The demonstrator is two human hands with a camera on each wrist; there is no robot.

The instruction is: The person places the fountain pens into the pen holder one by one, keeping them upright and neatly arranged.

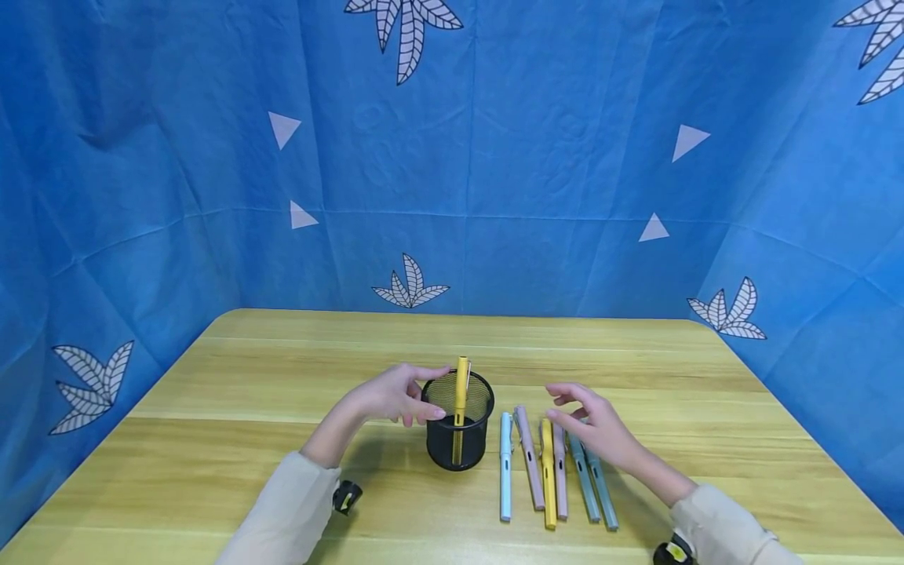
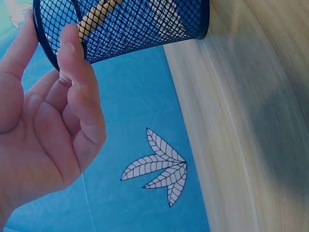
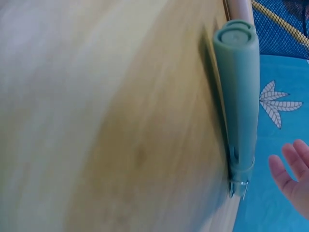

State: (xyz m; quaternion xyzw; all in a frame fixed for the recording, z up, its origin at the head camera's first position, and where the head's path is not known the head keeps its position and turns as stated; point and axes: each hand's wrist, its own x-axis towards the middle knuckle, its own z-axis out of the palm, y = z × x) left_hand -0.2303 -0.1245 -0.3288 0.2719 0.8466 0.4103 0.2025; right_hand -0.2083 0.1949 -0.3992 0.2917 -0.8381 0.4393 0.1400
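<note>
A black mesh pen holder (image 1: 457, 447) stands upright on the table, with one yellow pen (image 1: 462, 384) leaning up out of it. My left hand (image 1: 395, 395) holds the holder by its rim, thumb at the near side and forefinger at the far side. In the left wrist view, fingertips lie against the mesh. To the right, my right hand (image 1: 593, 428) hovers over the upper ends of a row of pens, fingers loosely bent and holding nothing. The row has a light blue pen (image 1: 505, 471), two mauve pens (image 1: 530, 463), a yellow pen (image 1: 549, 486) and two teal pens (image 1: 603, 490).
The wooden table (image 1: 282, 353) has rounded far corners. Blue cloth (image 1: 537, 259) with leaf and triangle prints hangs behind it and at both sides. A black wrist camera (image 1: 346, 497) sits at the left cuff, another (image 1: 673, 552) at the right.
</note>
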